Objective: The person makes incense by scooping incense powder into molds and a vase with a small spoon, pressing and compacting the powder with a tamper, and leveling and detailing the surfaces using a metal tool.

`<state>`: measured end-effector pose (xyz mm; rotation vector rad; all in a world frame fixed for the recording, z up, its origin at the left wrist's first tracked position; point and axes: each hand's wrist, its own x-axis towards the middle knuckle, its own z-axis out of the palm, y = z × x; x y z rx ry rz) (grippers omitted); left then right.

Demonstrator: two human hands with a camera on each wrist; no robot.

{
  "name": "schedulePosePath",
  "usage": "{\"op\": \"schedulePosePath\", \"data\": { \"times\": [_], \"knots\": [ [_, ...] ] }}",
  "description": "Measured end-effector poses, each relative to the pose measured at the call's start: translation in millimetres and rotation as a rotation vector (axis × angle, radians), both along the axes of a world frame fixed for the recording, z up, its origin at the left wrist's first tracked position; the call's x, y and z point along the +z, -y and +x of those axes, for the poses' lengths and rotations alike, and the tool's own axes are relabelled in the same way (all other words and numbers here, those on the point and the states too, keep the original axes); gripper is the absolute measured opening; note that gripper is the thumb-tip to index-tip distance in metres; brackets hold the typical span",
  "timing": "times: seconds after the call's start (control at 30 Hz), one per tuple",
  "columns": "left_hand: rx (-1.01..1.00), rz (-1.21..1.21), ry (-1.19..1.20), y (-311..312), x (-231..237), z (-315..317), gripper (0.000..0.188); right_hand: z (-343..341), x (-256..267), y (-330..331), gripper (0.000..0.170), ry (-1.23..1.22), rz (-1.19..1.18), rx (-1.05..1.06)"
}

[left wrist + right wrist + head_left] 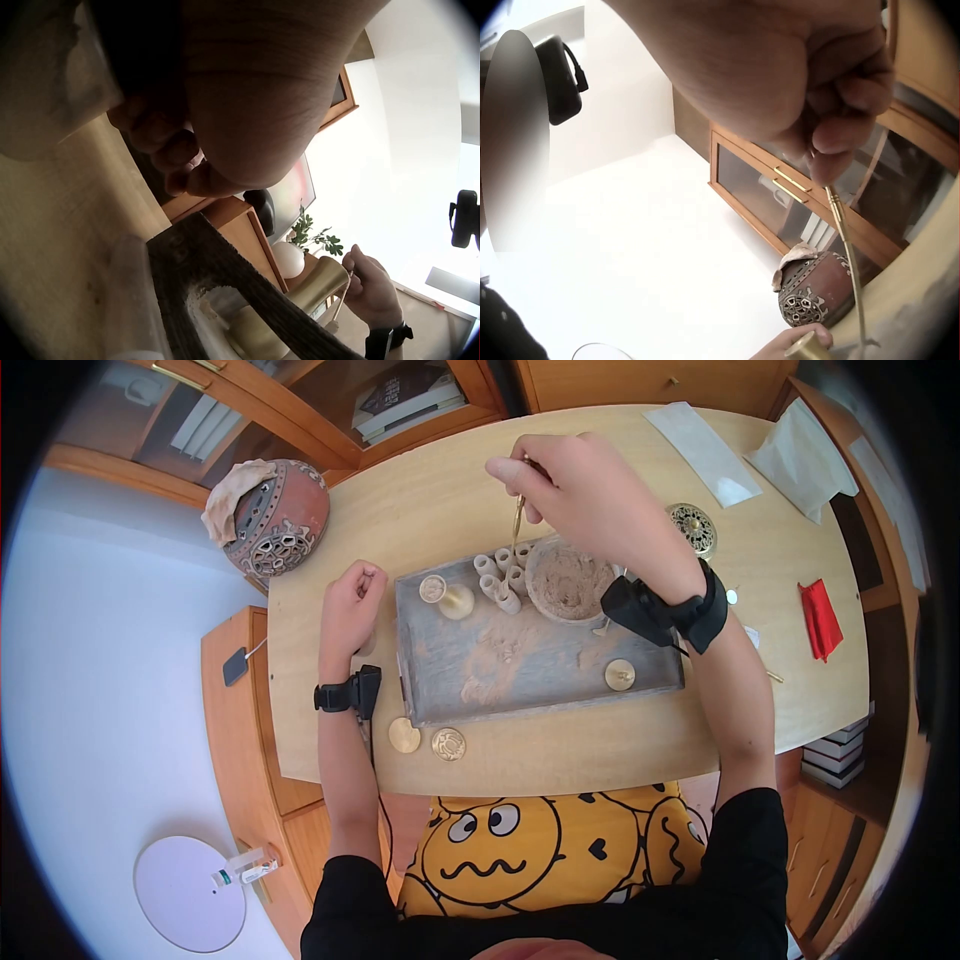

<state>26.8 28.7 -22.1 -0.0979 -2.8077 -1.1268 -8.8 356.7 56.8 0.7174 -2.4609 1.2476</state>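
My right hand (pixel 580 485) pinches a slim brass stick tool (pixel 518 525) between thumb and fingers. Its lower end points down at a cluster of short pale tubes (pixel 503 592) on the grey wooden tray (pixel 560 695). In the right wrist view the brass tool (pixel 845 240) has a ringed, thicker upper part. Right of the tubes stands a bowl (pixel 545 605) of brownish powder. Left of them is a flared brass vessel (pixel 458 602) with pale powder in its round top. My left hand (pixel 352 605) lies beside the tray's left edge, fingers loosely curled, holding nothing.
A brass disc with a knob (pixel 620 675) sits on the tray, amid spilled powder. Two brass discs (pixel 404 735) lie at the table's front. An openwork brass lid (pixel 692 530), white sheet (pixel 703 455) and red pouch (pixel 820 620) are rightward; a reddish vase (pixel 300 500) stands back left.
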Motion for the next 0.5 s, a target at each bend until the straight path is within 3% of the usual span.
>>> {"op": "schedulePosePath", "data": {
  "times": [0.13, 0.2, 0.5],
  "knots": [
    [0.003, 0.004, 0.016, -1.2, 2.6, 1.2, 0.015, 10.8, 4.0, 6.6, 0.035, -0.141, 0.027, -0.026],
    [0.003, 0.012, 0.024, -1.2, 2.5, 0.8, 0.015, 19.6, 11.5, 7.7, 0.033, -0.181, 0.192, -0.083],
    [-0.01, 0.02, 0.018, 0.1, 0.2, 0.8, 0.016, 25.4, 17.8, 6.9, 0.028, -0.297, 0.125, -0.049]
  ]
}}
